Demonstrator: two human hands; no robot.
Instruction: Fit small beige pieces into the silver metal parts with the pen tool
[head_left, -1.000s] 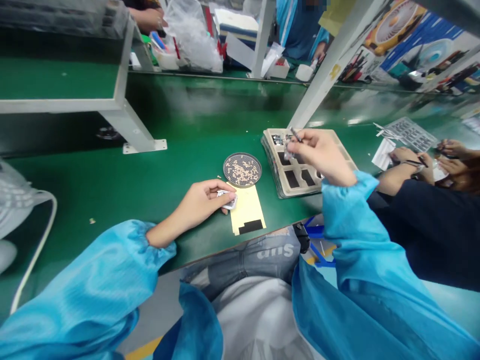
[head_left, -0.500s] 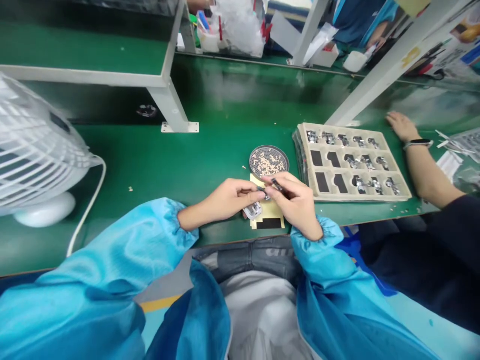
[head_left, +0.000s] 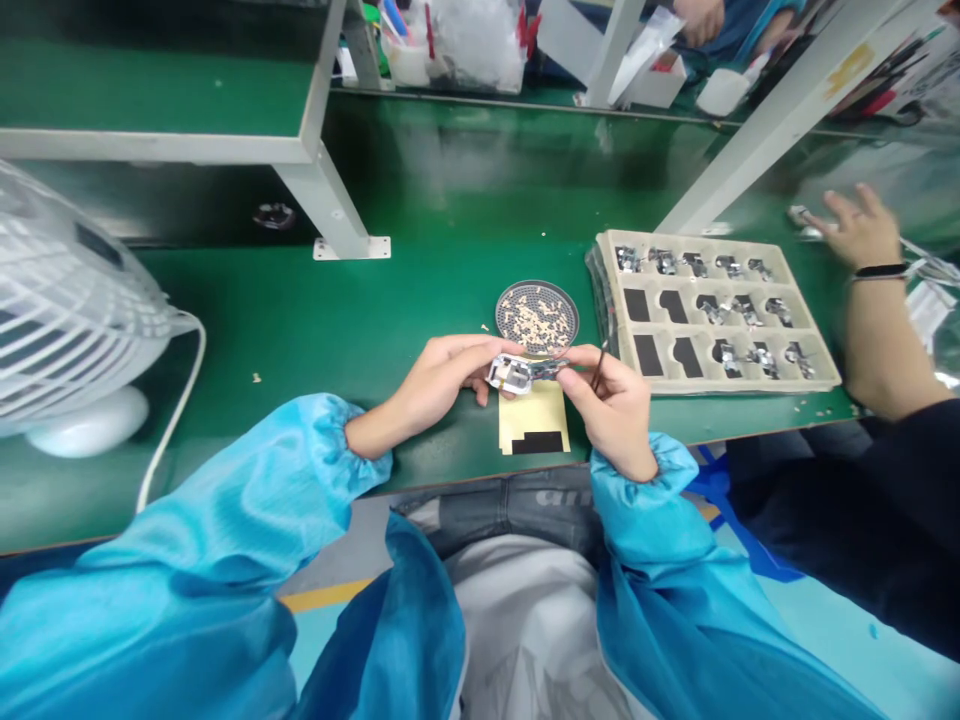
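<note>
In front of me, my left hand (head_left: 450,378) grips a small silver and white device part (head_left: 510,374) between thumb and fingers. My right hand (head_left: 613,405) pinches the dark, thin end of the same part from the other side. A thin dark tool (head_left: 600,366), perhaps tweezers, sticks up between the right fingers; most of it is hidden. Below the hands lies a yellow paper pad (head_left: 534,412) with black strips (head_left: 537,443) on it. Just beyond the fingers is a round grey dish (head_left: 501,335) holding many tiny beige pieces (head_left: 536,312).
On the right stands a cream compartment tray (head_left: 739,384) with silver parts in several pockets. A co-worker's hand (head_left: 862,235) reaches beyond it. At left are a white fan (head_left: 82,300) and a shelf leg (head_left: 337,205). Another person's hand (head_left: 701,18) shows at the back.
My hands have lifted the silver part off the pad area and turned it level, the left fingers now at its side. The co-worker's hand has risen and moved right.
</note>
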